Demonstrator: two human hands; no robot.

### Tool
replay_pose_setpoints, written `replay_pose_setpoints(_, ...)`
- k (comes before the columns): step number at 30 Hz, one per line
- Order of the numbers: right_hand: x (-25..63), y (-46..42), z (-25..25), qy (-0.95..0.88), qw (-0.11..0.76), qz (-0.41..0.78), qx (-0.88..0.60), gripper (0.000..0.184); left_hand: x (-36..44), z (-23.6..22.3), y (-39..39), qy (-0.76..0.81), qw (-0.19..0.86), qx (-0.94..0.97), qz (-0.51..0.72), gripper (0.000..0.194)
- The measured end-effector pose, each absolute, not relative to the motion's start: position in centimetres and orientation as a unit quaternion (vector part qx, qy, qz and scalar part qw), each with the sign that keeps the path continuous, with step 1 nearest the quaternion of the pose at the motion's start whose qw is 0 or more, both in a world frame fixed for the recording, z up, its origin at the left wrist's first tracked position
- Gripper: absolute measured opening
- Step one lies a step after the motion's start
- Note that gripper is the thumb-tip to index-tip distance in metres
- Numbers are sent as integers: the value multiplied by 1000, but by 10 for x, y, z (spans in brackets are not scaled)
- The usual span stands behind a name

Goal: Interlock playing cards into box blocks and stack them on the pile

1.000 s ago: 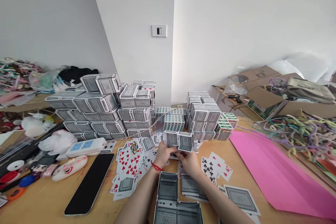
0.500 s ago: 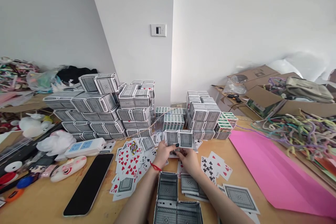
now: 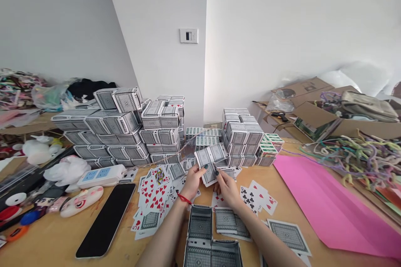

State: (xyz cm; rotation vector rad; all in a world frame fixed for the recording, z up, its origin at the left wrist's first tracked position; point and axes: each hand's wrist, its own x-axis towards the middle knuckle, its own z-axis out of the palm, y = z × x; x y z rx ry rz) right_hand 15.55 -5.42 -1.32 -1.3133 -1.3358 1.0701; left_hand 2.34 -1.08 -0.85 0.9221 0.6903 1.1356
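Note:
Between my two hands is a tilted piece made of joined playing cards (image 3: pixel 209 155), with grey patterned backs showing. My left hand (image 3: pixel 191 182) pinches its lower left side, thumb on top. The fingers of my right hand (image 3: pixel 228 187) close on its lower right part; the fingertips are partly hidden. Just below my wrists stands an open box form built from cards (image 3: pixel 199 224), with its compartments facing up. Loose cards (image 3: pixel 226 219) lie face down beside it, partly under my right forearm. Face-up cards (image 3: pixel 153 194) are spread to the left of my left hand.
Stacked card blocks (image 3: pixel 112 133) rise at the back left, and more blocks (image 3: pixel 242 133) at the back right. A black phone (image 3: pixel 106 220) and a white power strip (image 3: pixel 102 175) lie left. Pink paper (image 3: pixel 332 208) covers the right side, near tangled fuzzy strips (image 3: pixel 354 158).
The joined cards have tilted from level to slanted, and a lower part now shows between my hands. My right hand has shifted slightly. The box form stays where it was.

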Motion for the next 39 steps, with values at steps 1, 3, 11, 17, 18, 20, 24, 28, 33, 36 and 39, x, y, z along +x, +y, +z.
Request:
replay_pose_setpoints(1, 156, -53, -15, -539, 475, 444, -536, 47, 23, -8, -11, 310, 690, 415, 505, 27)
replay_pose_setpoints(3, 157, -52, -19, -528, 481, 451, -535, 46, 22, -6, -12, 312, 691, 416, 502, 26)
replay_pose_setpoints(11, 161, -47, -14, -453, 541, 494, -508, 36, 21, 4, -16, 298, 698, 411, 504, 41)
replay_pose_setpoints(17, 173, -41, -13, -352, 607, 530, -475, 43, 9, 1, -13, 176, 783, 385, 456, 50)
replay_pose_setpoints(18, 175, -41, -12, -328, 613, 542, -471, 44, 6, 1, -13, 159, 802, 374, 438, 48)
replay_pose_setpoints(20, 181, -41, -7, -294, 619, 561, -464, 45, -1, 3, -11, 139, 836, 357, 394, 44)
replay_pose_setpoints(24, 189, -44, 7, -312, 613, 566, -454, 42, -10, 6, -10, 126, 880, 327, 321, 36)
replay_pose_setpoints(28, 193, -45, 16, -314, 604, 593, -429, 44, -12, 4, -8, 145, 887, 320, 300, 32)
replay_pose_setpoints(33, 205, -38, 25, -327, 595, 576, -456, 39, -8, -2, -6, 235, 840, 302, 384, 17)
replay_pose_setpoints(36, 224, -33, 32, -400, 527, 528, -533, 31, -6, -3, -5, 265, 817, 290, 422, 12)
replay_pose_setpoints(39, 243, -36, 35, -526, 399, 400, -636, 26, -4, -2, -5, 255, 812, 283, 442, 11)
